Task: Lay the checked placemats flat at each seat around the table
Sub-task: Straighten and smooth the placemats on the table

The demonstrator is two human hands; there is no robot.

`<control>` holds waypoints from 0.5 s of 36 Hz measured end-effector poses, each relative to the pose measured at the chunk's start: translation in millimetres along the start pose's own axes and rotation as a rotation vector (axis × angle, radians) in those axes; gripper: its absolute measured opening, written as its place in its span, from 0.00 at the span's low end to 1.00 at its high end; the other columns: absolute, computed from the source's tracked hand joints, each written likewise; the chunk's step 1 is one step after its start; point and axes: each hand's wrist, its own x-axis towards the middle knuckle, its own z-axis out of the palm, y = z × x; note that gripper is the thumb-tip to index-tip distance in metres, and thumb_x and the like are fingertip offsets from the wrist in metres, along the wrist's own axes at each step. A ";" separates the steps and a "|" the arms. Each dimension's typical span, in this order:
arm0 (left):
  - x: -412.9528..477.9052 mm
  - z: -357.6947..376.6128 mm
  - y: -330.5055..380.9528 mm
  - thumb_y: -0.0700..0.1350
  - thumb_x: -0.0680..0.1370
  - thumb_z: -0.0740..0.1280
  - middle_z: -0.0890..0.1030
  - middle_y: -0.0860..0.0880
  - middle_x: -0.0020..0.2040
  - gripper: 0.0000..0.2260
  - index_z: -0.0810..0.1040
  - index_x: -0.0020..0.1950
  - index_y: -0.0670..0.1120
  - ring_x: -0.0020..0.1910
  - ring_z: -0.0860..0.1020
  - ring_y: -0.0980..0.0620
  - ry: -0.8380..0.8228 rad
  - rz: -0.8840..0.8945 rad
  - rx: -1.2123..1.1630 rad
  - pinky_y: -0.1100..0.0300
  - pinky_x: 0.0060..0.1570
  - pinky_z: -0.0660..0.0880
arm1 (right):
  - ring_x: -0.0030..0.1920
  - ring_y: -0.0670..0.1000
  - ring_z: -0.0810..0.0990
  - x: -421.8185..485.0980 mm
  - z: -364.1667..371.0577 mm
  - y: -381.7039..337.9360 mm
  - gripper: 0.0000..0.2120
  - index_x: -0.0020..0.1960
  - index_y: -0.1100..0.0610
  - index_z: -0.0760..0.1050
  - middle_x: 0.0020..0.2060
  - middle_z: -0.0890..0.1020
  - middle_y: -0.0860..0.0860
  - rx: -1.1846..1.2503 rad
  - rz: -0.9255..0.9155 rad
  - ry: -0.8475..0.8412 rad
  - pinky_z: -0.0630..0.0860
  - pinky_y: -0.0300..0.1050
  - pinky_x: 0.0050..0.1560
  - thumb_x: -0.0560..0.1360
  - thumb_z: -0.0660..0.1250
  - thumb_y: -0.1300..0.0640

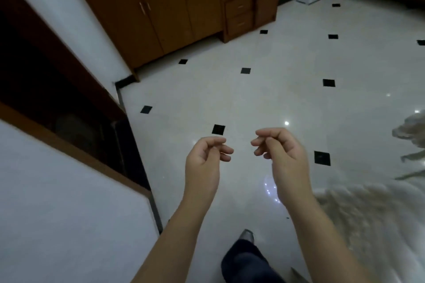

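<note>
My left hand (205,160) and my right hand (281,151) are raised in front of me over the tiled floor, a short gap between them. The fingers of both hang loosely curled and hold nothing. No checked placemat and no table top shows in the head view. My own leg and shoe (246,249) show below the hands.
A white wall with a dark wood-framed opening (69,108) runs along the left. A brown wardrobe (147,7) and a low drawer cabinet (249,4) stand at the back. A pale shaggy cloth or rug (368,220) lies at the right. The white floor (264,89) has small black squares.
</note>
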 end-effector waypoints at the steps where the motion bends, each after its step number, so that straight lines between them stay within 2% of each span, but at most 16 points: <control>1: 16.4 6.9 5.7 0.34 0.78 0.56 0.81 0.51 0.37 0.12 0.78 0.47 0.45 0.33 0.78 0.61 -0.016 0.001 -0.001 0.75 0.34 0.71 | 0.30 0.42 0.75 18.1 0.7 -4.3 0.16 0.41 0.55 0.76 0.35 0.80 0.51 0.006 -0.002 0.037 0.70 0.28 0.34 0.76 0.55 0.70; 5: 72.9 36.4 20.0 0.33 0.78 0.56 0.81 0.49 0.37 0.12 0.77 0.46 0.45 0.32 0.77 0.60 -0.080 0.014 -0.021 0.75 0.33 0.71 | 0.29 0.42 0.74 78.1 1.7 -14.3 0.16 0.40 0.54 0.76 0.33 0.79 0.49 0.020 0.000 0.141 0.70 0.28 0.33 0.76 0.54 0.70; 10: 127.5 66.4 16.8 0.35 0.79 0.57 0.82 0.49 0.38 0.12 0.77 0.46 0.47 0.33 0.78 0.60 -0.166 -0.029 -0.015 0.74 0.34 0.72 | 0.30 0.42 0.75 124.8 -0.4 -8.4 0.16 0.40 0.54 0.76 0.33 0.80 0.48 -0.016 0.047 0.174 0.70 0.28 0.34 0.76 0.55 0.69; 14: 193.5 97.2 14.1 0.34 0.79 0.57 0.82 0.49 0.39 0.13 0.77 0.45 0.47 0.33 0.77 0.60 -0.254 -0.053 0.023 0.74 0.36 0.72 | 0.30 0.42 0.75 180.9 -10.0 -0.4 0.15 0.41 0.54 0.76 0.33 0.80 0.48 -0.037 0.083 0.294 0.70 0.27 0.34 0.76 0.55 0.69; 16: 228.6 110.7 16.3 0.35 0.79 0.57 0.82 0.50 0.39 0.12 0.77 0.45 0.48 0.33 0.77 0.60 -0.272 -0.059 0.025 0.71 0.39 0.74 | 0.30 0.42 0.74 213.7 -13.0 -0.1 0.16 0.40 0.54 0.76 0.33 0.80 0.48 -0.046 0.078 0.349 0.70 0.28 0.34 0.76 0.55 0.69; 18: 263.4 123.3 17.6 0.35 0.79 0.57 0.82 0.50 0.38 0.12 0.77 0.46 0.47 0.34 0.77 0.58 -0.283 -0.061 0.012 0.63 0.45 0.75 | 0.29 0.42 0.74 249.4 -13.2 -1.6 0.16 0.40 0.54 0.76 0.33 0.80 0.49 -0.059 0.065 0.377 0.70 0.28 0.34 0.76 0.55 0.69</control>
